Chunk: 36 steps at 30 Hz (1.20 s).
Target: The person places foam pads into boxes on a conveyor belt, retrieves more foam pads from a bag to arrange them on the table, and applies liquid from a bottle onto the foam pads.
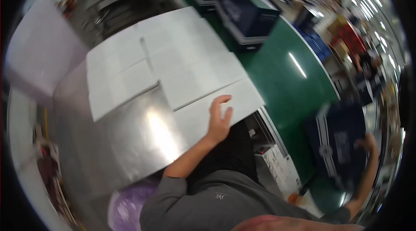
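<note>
Handling the navy printed carton [340,144] at four o'clock, over the green conveyor [294,88], seems the step. Right hand [367,143] at its outer side; fingers blurred, cannot tell grip. Left hand [221,120]: fingers parted, empty, over flattened white cardboard [195,66]. Next move calls for secure purchase.

Dark grey T-shirt [203,209] with short sleeves [170,191]; small pale logo [220,196] on the chest, illegible lettering beneath; left hand [220,120] and right hand [368,143] bare.

right hand [368,144]: grip unclear | box [342,146]: lettering blurred | far person [368,68]: blurred
</note>
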Each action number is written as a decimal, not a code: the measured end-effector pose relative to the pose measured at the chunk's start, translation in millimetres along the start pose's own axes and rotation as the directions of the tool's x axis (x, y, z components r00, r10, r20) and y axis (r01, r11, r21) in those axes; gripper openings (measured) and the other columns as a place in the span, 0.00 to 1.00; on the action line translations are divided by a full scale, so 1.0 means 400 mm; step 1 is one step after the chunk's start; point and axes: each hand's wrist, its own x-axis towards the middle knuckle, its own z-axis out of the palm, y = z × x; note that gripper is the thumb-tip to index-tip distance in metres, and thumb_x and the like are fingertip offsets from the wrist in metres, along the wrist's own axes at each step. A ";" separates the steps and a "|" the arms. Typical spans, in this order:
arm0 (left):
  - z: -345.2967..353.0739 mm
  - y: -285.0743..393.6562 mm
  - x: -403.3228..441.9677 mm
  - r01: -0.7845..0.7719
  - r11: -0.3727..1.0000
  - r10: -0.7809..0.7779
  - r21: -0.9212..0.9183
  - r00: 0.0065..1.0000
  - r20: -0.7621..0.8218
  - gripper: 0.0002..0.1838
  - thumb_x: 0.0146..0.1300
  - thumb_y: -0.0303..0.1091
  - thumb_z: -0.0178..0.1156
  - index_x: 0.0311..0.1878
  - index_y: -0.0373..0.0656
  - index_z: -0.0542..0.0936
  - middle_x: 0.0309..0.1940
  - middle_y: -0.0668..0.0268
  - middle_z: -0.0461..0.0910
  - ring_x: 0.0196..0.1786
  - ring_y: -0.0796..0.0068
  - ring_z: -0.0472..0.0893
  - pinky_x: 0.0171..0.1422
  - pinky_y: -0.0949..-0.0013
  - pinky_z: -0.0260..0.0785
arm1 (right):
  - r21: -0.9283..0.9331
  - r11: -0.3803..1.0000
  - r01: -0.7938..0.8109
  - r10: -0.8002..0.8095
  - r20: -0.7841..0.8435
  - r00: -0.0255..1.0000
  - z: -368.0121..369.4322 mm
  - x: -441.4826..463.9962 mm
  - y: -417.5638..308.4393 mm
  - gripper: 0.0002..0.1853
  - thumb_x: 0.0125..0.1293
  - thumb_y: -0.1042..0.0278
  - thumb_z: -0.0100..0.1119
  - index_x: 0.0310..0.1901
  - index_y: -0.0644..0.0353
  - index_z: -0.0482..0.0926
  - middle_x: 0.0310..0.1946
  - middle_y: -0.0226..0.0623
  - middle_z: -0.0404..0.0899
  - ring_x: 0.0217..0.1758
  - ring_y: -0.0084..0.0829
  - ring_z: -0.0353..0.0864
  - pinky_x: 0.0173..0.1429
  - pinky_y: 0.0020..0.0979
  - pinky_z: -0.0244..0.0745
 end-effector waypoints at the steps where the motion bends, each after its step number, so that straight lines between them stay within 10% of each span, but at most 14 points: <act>1: -0.056 -0.009 -0.010 0.013 0.994 -0.002 0.109 0.995 -0.098 0.20 0.68 0.28 0.56 0.63 0.38 0.72 0.59 0.58 0.74 0.61 0.61 0.73 0.72 0.62 0.61 | -0.070 0.997 0.034 -0.035 -0.008 0.999 -0.026 0.040 0.019 0.14 0.58 0.71 0.68 0.45 0.65 0.80 0.35 0.39 0.84 0.34 0.35 0.80 0.42 0.36 0.76; 6: -0.422 -0.029 -0.050 0.270 0.848 0.041 0.455 0.824 -0.565 0.20 0.70 0.33 0.56 0.62 0.38 0.73 0.58 0.56 0.75 0.61 0.59 0.73 0.71 0.62 0.61 | -0.285 0.876 0.389 -0.446 -0.170 0.879 -0.096 0.370 -0.155 0.29 0.67 0.74 0.56 0.70 0.63 0.66 0.56 0.50 0.80 0.59 0.52 0.80 0.63 0.45 0.74; 13: -0.878 -0.078 -0.049 0.821 0.273 0.199 0.501 0.462 -0.864 0.30 0.72 0.46 0.53 0.70 0.39 0.66 0.67 0.52 0.69 0.68 0.49 0.68 0.74 0.47 0.56 | -0.339 0.441 0.831 -0.809 -0.552 0.203 -0.073 0.685 -1.088 0.29 0.76 0.61 0.52 0.74 0.65 0.62 0.70 0.52 0.70 0.74 0.52 0.68 0.76 0.44 0.63; 16: -0.953 -0.129 -0.061 0.888 0.227 0.122 0.399 0.381 -0.917 0.32 0.71 0.48 0.53 0.71 0.38 0.66 0.68 0.50 0.69 0.68 0.48 0.68 0.74 0.47 0.56 | -0.219 0.430 0.876 -0.754 -0.620 0.215 -0.030 0.747 -1.321 0.29 0.77 0.54 0.51 0.70 0.68 0.66 0.66 0.51 0.73 0.71 0.51 0.71 0.73 0.44 0.66; 18: -1.022 -0.135 -0.040 0.925 0.170 0.032 0.340 0.340 -0.940 0.33 0.70 0.50 0.53 0.72 0.38 0.65 0.69 0.49 0.69 0.69 0.46 0.67 0.75 0.48 0.56 | -0.381 0.702 0.602 -0.664 -0.655 0.360 0.025 0.666 -1.391 0.27 0.75 0.52 0.54 0.63 0.67 0.71 0.56 0.51 0.80 0.61 0.51 0.78 0.66 0.43 0.70; 25: -1.046 -0.125 -0.031 0.976 0.102 -0.099 0.193 0.204 -0.974 0.20 0.64 0.39 0.54 0.54 0.44 0.85 0.53 0.51 0.84 0.57 0.45 0.80 0.65 0.48 0.69 | -0.295 0.679 0.672 -0.704 -0.520 0.483 -0.007 0.584 -1.131 0.19 0.68 0.58 0.62 0.50 0.66 0.76 0.38 0.47 0.83 0.43 0.48 0.83 0.54 0.41 0.74; 28: -1.100 -0.161 -0.059 0.954 0.163 -0.052 0.251 0.263 -0.963 0.18 0.61 0.38 0.56 0.50 0.44 0.87 0.48 0.53 0.87 0.51 0.43 0.83 0.59 0.51 0.72 | -0.154 0.664 0.732 -0.740 -0.272 0.615 -0.029 0.360 -0.968 0.16 0.65 0.62 0.64 0.45 0.66 0.77 0.35 0.44 0.82 0.36 0.42 0.81 0.46 0.37 0.75; 29: -1.137 -0.171 -0.084 0.884 0.375 -0.108 0.280 0.342 -0.934 0.17 0.61 0.34 0.59 0.50 0.38 0.85 0.46 0.52 0.86 0.49 0.49 0.83 0.57 0.57 0.73 | -0.198 0.669 0.717 -0.743 -0.207 0.636 -0.021 0.312 -0.908 0.15 0.64 0.63 0.64 0.44 0.66 0.77 0.34 0.42 0.82 0.34 0.39 0.80 0.43 0.36 0.74; 33: -1.179 -0.060 -0.182 0.195 0.955 -0.295 -0.224 0.533 -0.793 0.24 0.67 0.20 0.57 0.66 0.29 0.67 0.53 0.50 0.77 0.49 0.65 0.82 0.55 0.70 0.78 | 0.077 0.733 0.676 -0.666 -0.124 0.736 -0.013 0.116 -0.795 0.12 0.62 0.68 0.65 0.44 0.67 0.78 0.32 0.38 0.81 0.31 0.33 0.79 0.40 0.34 0.74; 36: -1.191 0.095 -0.288 0.122 0.952 -0.297 -0.279 0.580 -0.759 0.23 0.68 0.19 0.54 0.66 0.29 0.67 0.55 0.49 0.77 0.51 0.63 0.82 0.60 0.68 0.77 | 0.100 0.536 0.838 -0.751 -0.397 0.527 0.032 0.059 -0.817 0.08 0.68 0.71 0.61 0.45 0.66 0.78 0.32 0.36 0.82 0.33 0.29 0.80 0.41 0.32 0.76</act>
